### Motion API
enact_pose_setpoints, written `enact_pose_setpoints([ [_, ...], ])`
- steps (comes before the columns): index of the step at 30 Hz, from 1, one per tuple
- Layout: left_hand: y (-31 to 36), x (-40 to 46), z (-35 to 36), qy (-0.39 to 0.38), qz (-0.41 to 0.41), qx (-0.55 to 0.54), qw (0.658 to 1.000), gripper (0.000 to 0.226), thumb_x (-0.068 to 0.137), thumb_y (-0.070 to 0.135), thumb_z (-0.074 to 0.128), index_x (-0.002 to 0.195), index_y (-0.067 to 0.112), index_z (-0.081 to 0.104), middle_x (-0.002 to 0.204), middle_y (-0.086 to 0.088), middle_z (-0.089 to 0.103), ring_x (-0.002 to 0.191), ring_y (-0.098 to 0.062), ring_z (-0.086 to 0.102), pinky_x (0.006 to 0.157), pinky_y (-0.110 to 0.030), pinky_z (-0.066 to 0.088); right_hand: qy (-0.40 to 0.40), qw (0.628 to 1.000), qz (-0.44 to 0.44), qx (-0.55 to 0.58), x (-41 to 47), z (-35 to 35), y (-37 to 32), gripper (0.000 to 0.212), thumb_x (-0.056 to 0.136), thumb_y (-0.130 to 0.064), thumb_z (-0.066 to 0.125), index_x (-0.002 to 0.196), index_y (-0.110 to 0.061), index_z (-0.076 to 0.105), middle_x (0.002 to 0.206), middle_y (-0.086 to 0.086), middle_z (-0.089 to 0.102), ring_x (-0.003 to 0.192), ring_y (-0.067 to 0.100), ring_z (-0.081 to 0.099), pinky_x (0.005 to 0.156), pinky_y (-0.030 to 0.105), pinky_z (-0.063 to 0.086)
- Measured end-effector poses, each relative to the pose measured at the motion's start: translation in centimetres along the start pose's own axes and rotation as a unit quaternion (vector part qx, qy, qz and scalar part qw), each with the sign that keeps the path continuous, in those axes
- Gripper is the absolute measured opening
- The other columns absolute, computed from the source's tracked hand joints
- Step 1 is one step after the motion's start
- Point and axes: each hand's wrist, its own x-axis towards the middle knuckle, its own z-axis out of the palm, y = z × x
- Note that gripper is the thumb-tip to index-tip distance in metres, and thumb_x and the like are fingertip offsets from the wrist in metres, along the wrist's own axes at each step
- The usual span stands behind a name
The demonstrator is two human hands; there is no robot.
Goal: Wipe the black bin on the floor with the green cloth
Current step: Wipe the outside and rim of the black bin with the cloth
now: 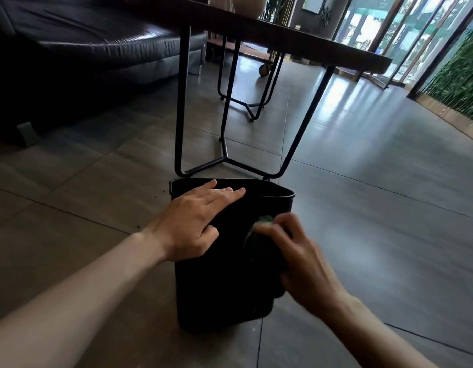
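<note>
A black bin (216, 282) stands upright on the tiled floor right in front of me. My left hand (192, 221) lies flat over its near rim, fingers spread across the opening and thumb pressed on the near wall. My right hand (296, 258), blurred, presses the green cloth (264, 220) against the right part of the bin's near wall. Only a small green patch of the cloth shows above the fingers; the rest looks dark and mostly hidden under the hand.
A wooden table (296, 41) on thin black metal legs (180, 107) stands just behind the bin. A dark leather sofa (83, 43) fills the upper left. Glass doors (405, 27) and a green hedge (458, 73) lie at the far right, with grey floor tiles (376, 208) between.
</note>
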Motion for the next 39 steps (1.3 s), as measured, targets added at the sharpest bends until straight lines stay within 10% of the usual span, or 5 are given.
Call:
enact_pose_setpoints([
  [10,0.0,-0.1,0.0,0.000,0.004,-0.001,1.000,0.086,0.079,0.017,0.048,0.162,0.031,0.030,0.166,0.004,0.042,0.158,-0.008,0.029,0.133,-0.033,0.013,0.055,0.994,0.076,-0.052,4.7,-2.4,2.5,0.051,0.072,-0.007,0.085,0.118,-0.021,0.069,0.104,-0.005,0.072,0.113,0.028,0.055,0.096,0.027,0.021],
  [13,0.0,-0.2,-0.1,0.005,0.007,-0.001,1.000,0.085,0.080,0.017,0.048,0.162,0.030,0.030,0.166,0.004,0.041,0.158,-0.007,0.028,0.133,-0.028,0.009,0.014,0.997,0.064,-0.037,5.6,-2.3,2.8,0.051,0.076,-0.006,0.082,0.123,-0.019,0.069,0.115,0.001,0.068,0.136,0.034,0.046,0.118,0.052,0.025],
  [17,0.1,-0.1,0.0,0.007,0.019,0.010,1.000,0.084,0.081,0.016,0.049,0.162,0.028,0.031,0.166,0.005,0.040,0.158,-0.005,0.027,0.133,-0.026,0.006,-0.078,0.996,0.032,0.010,5.6,-2.4,2.8,0.062,0.082,-0.001,0.077,0.139,-0.018,0.061,0.147,0.009,0.050,0.130,0.034,0.056,0.103,0.045,0.054],
  [39,-3.2,-2.8,-1.0,0.041,-0.054,-0.010,0.998,0.059,0.103,0.051,0.025,0.160,0.040,0.029,0.168,0.019,0.031,0.162,-0.003,0.008,0.134,-0.037,0.002,-0.137,0.989,-0.056,-0.005,4.4,-5.3,-6.5,0.053,0.092,-0.027,0.069,0.143,-0.022,0.057,0.135,-0.002,0.059,0.121,0.023,0.053,0.100,0.035,0.051],
])
